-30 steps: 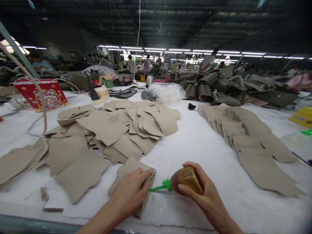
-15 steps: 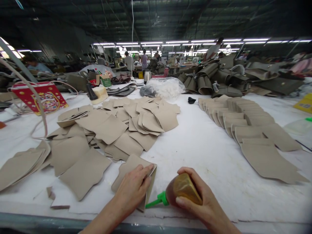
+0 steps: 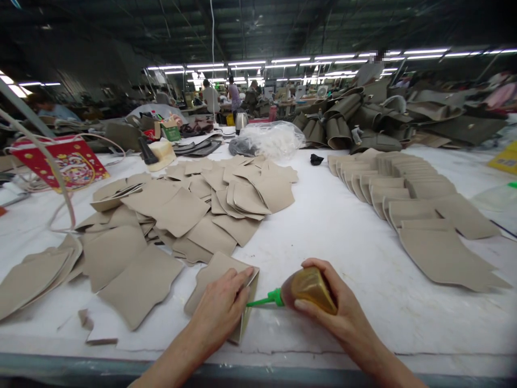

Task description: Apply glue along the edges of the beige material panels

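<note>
My right hand (image 3: 337,302) is wrapped round a squeeze bottle (image 3: 309,291) of amber liquid, tipped on its side. Its green nozzle (image 3: 262,300) points left, with the tip at the open edge of a taupe leather-like piece (image 3: 214,269). That piece lies near the table's front edge, and one side of it is folded. My left hand (image 3: 224,296) holds it down, fingers closed along the fold; the thumb's grip is partly hidden. To the left spreads a loose heap of similar pieces (image 3: 181,210).
On the right, an overlapping row of taupe pieces (image 3: 428,237) fans over the white table (image 3: 315,215). Behind are a clear plastic bag (image 3: 274,140), dark olive bag parts (image 3: 339,129) and a red gift bag (image 3: 60,161). A cable (image 3: 60,178) hangs at left. People work in the background.
My right hand and the bottle have moved up, away from the front edge; the nozzle tip has shifted from the folded piece's near corner further along its edge. My left hand stays on the piece.
</note>
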Tool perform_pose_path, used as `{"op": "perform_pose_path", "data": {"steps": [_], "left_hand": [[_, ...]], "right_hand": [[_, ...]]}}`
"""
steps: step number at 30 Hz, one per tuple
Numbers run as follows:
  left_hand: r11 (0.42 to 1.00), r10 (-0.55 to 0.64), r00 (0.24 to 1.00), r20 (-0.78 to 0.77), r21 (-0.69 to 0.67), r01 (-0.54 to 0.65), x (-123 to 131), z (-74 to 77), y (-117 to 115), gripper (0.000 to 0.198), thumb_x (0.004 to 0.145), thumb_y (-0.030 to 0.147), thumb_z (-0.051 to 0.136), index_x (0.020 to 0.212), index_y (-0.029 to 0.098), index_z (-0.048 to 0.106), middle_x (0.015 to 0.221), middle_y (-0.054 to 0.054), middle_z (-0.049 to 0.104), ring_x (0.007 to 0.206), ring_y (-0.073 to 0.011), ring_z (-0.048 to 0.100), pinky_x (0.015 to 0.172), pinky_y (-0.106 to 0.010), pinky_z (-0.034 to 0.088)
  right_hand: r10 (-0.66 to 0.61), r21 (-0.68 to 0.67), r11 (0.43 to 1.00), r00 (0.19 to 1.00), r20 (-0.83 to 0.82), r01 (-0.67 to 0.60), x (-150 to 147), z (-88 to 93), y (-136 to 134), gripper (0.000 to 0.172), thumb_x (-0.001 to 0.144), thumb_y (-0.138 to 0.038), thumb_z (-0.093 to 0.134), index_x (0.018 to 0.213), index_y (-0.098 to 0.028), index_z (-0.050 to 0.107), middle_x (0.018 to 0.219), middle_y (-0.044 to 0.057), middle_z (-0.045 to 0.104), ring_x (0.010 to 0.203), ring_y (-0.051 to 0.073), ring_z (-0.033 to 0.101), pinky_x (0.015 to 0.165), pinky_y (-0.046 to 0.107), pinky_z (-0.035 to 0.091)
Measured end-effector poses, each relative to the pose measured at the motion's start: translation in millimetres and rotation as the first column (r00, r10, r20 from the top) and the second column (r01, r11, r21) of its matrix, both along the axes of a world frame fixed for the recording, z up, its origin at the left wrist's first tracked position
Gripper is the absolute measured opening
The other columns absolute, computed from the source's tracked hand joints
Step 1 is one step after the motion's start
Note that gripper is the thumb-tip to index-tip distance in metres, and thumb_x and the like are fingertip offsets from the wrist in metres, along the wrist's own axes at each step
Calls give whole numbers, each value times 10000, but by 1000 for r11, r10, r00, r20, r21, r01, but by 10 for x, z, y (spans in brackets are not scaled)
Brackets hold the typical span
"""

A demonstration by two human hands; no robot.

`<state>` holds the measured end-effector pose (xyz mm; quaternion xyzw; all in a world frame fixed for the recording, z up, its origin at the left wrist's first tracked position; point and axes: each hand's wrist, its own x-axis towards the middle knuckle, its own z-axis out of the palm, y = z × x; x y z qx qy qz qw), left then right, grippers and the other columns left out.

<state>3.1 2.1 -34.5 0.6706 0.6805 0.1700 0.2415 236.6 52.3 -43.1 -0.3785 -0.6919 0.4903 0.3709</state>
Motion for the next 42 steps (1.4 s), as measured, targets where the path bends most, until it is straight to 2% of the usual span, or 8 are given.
{"op": "perform_pose_path", "data": {"steps": [4, 9, 14, 22, 28, 34, 39, 42], "left_hand": [[1000, 4, 1000, -12, -4, -4, 5, -3, 8, 442, 915, 256, 334, 1331, 235, 481, 971, -42, 581, 917, -210, 576, 825, -316, 415], [1000, 3, 1000, -25, -1, -3, 19, 0, -11, 435, 922, 260, 316, 1317, 231, 497, 976, -45, 578, 928, -214, 574, 844, -325, 412], [1000, -6, 1000, -17, -27, 5, 18, 24, -17, 446, 918, 260, 317, 1331, 231, 483, 992, -48, 582, 932, -212, 575, 839, -316, 410], [999, 1, 1000, 23, -38, 0, 16, 30, 48, 432, 870, 230, 371, 1260, 217, 556, 897, -25, 598, 834, -184, 579, 770, -290, 402], [1000, 11, 999, 35, -26, -10, 21, 25, 83, 428, 855, 224, 402, 1249, 227, 569, 873, -11, 605, 821, -173, 577, 766, -277, 399], [999, 3, 1000, 19, -48, -2, 24, 57, 99, 435, 852, 214, 391, 1245, 251, 576, 893, -13, 633, 825, -176, 590, 771, -273, 414], [999, -5, 1000, 24, -39, 6, 24, 71, 109, 451, 832, 202, 401, 1245, 232, 579, 1014, -30, 653, 914, -183, 597, 831, -269, 425], [999, -7, 1000, 19, -39, 8, 21, 75, 115, 464, 825, 188, 397, 1251, 237, 575, 1012, -29, 658, 891, -181, 602, 816, -263, 433]], "right_hand": [[125, -112, 986, 992, -26, -127, 5, 16, -28, 497, 760, -413, 738, 1151, -278, 464, 963, -35, 553, 823, 178, 548, 733, 245, 433], [49, -56, 997, 999, -18, -50, 13, 25, -18, 483, 763, -389, 743, 1144, -275, 469, 1002, -30, 547, 860, 179, 540, 771, 242, 418], [143, -100, 984, 988, -53, -148, -2, 21, -51, 483, 749, -402, 747, 1133, -275, 483, 954, -35, 555, 816, 178, 544, 729, 241, 432], [-63, 112, 992, 998, -21, 65, 69, -46, 196, 486, 791, -363, 734, 1176, -289, 447, 992, -33, 548, 828, 170, 554, 760, 254, 423], [37, 56, 998, 999, -35, -35, 86, -64, 142, 484, 787, -361, 737, 1176, -289, 458, 1095, -21, 529, 947, 188, 542, 837, 257, 418], [-97, 161, 982, 994, -49, 104, 84, -84, 244, 476, 796, -351, 729, 1173, -289, 445, 1034, -24, 543, 866, 178, 554, 774, 257, 434], [-10, 97, 995, 999, -49, 14, 105, -100, 210, 488, 786, -369, 727, 1179, -273, 454, 1089, -6, 537, 952, 201, 549, 828, 268, 428], [-66, 90, 993, 997, -35, 69, 109, -93, 219, 489, 793, -368, 725, 1181, -268, 444, 1016, -11, 558, 865, 192, 565, 777, 273, 438]]}}
